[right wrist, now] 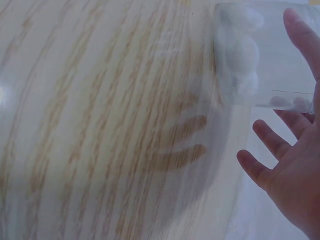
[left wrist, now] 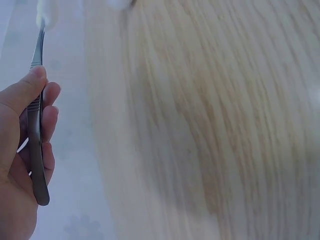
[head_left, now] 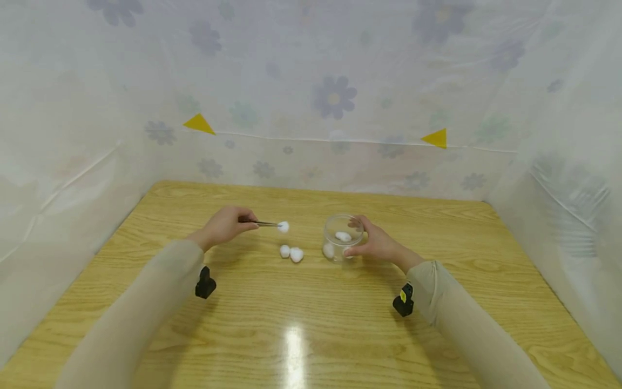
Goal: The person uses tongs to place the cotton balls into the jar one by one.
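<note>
My left hand (head_left: 227, 225) pinches metal tweezers (left wrist: 35, 130) between thumb and fingers. At their tips is a white cotton ball (head_left: 283, 227), held just above the wooden table. Two more cotton balls (head_left: 296, 255) lie side by side on the table, between the tweezers and a clear round jar (right wrist: 282, 60). With thumb and fingers around its right side, my right hand (head_left: 380, 244) holds this open-topped jar. Several cotton balls (head_left: 343, 236) are inside it, seen through the wall in the right wrist view. In that view the lower fingers spread away from the jar.
The wood-grain table (head_left: 301, 302) reaches back to a flower-patterned plastic sheet (head_left: 311, 81), which also covers both sides. Two yellow triangles (head_left: 200, 123) mark the back sheet. Black wrist cameras (head_left: 205, 282) hang beneath both sleeves.
</note>
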Demonstrator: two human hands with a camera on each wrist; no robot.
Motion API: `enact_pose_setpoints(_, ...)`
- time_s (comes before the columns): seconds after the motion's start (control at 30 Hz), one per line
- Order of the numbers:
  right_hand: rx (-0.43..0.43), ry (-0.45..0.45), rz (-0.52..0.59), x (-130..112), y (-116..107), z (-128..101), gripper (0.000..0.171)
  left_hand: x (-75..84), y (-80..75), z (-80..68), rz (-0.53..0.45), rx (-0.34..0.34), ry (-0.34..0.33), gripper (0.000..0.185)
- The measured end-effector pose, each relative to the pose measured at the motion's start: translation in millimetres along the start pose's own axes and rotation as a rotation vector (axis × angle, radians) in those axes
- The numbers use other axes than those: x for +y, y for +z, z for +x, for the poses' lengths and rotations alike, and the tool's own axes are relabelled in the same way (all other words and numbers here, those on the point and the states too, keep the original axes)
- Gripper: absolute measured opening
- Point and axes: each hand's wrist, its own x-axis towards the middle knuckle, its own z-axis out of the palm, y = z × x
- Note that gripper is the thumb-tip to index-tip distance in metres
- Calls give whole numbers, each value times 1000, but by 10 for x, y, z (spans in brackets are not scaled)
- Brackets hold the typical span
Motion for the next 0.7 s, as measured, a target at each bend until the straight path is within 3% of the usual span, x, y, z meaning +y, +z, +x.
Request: enact_pose_setpoints(0.7, -7, -5, 1, -10, 2, -4, 92, 339, 9, 223, 23, 5, 29, 16)
